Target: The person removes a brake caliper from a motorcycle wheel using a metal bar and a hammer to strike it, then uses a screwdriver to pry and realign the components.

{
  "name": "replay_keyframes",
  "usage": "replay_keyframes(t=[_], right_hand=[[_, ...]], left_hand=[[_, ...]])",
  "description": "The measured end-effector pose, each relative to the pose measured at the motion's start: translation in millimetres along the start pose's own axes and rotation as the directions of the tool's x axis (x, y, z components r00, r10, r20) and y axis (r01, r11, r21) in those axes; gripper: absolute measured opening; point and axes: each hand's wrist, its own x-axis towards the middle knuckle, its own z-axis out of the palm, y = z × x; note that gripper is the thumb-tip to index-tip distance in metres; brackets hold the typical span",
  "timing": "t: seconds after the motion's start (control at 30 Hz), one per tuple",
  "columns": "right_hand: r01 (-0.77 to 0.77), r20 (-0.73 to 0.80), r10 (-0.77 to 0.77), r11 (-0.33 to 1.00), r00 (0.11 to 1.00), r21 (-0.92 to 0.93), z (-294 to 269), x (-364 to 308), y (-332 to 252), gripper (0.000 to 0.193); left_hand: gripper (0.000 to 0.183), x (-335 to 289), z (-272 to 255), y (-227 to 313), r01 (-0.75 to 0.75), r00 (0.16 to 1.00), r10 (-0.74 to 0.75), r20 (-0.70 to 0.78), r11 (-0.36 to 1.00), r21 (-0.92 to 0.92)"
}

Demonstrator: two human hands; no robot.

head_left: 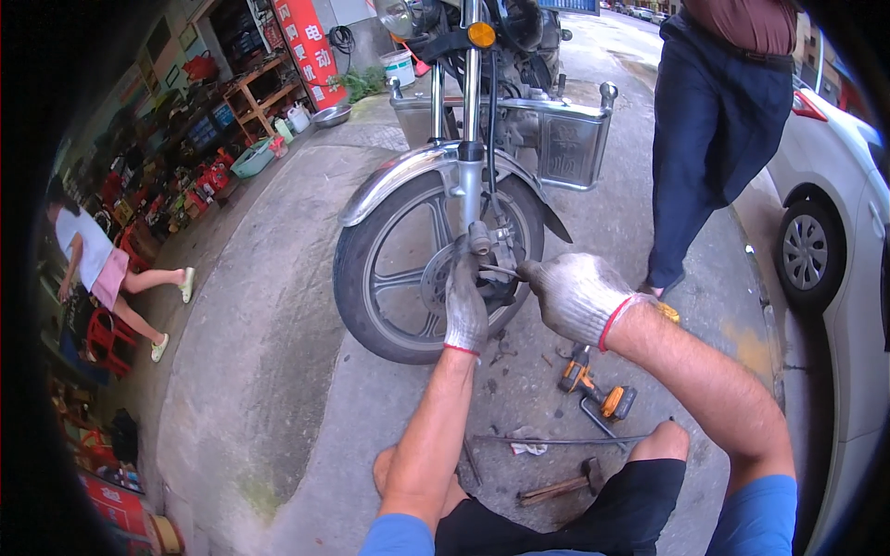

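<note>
The front wheel [350,278] of a motorcycle stands before me under a chrome mudguard [394,185]. Wearing a soiled white knit glove, my left hand [466,310] reaches up to the wheel hub, by the foot of the silver fork leg [470,190]. Its fingers blend into the dark parts there, so their grip is unclear. My right hand [579,295], gloved alike, is closed around one end of a thin metal rod-like tool [499,270]. The tool's other end points at the hub, close to my left fingers; its exact kind is hidden.
On the concrete lie an orange-black cordless drill [579,373], a long bar [556,440] and a hammer [565,486]. To the right, a person in dark trousers [700,139] stands near a white car [839,213]. Another person [102,250] walks at left, past red stools [109,338].
</note>
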Motion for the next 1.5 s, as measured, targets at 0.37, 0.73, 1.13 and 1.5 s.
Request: replay_keyframes(t=[0.37,0.73,1.13,1.5], right_hand=[[-0.061,-0.071,0.062,0.998,0.996,0.01,14.0,-4.7,-3.9,0.04],[-0.162,-0.102,0.166,0.986,0.981,0.05,25.0,-4.4,-4.1,0.027],[-0.214,-0.134,0.245,0.954,0.96,0.21,31.9,-6.2,-7.7,0.021],[-0.184,-0.101,0.202,0.969,0.974,0.165,24.3,-9.9,2.4,0.023]], left_hand=[[0.043,11.5,-21.1,-26.5,-0.16,0.983,0.175,-0.052,0.963,0.217],[0.043,1.9,1.0,-19.1,-0.229,0.971,0.237,-0.013,0.948,0.221],[0.046,13.7,-15.2,-34.4,-0.039,0.999,0.039,-0.032,0.999,0.012],[0.036,-5.1,-13.9,-11.3,0.098,0.993,-0.096,0.074,0.995,-0.022]])
